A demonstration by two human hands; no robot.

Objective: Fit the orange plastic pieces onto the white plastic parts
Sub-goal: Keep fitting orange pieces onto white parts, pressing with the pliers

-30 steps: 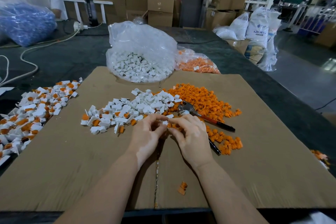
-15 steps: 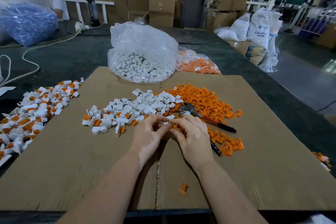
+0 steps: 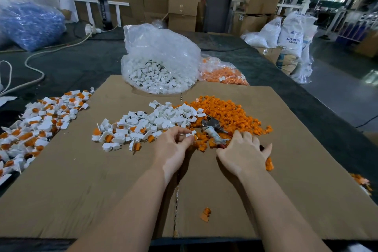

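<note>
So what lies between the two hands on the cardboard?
In the head view, between the left hand and right hand: loose orange pieces and the pliers.

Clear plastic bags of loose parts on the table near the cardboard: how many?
2. The bag of white parts sits on the far edge of the cardboard sheet; the bag of orange pieces lies just right of it. Others may be hidden.

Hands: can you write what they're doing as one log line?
left hand: pinches white part | right hand: on pliers, grip unclear | orange pile: loose
</note>
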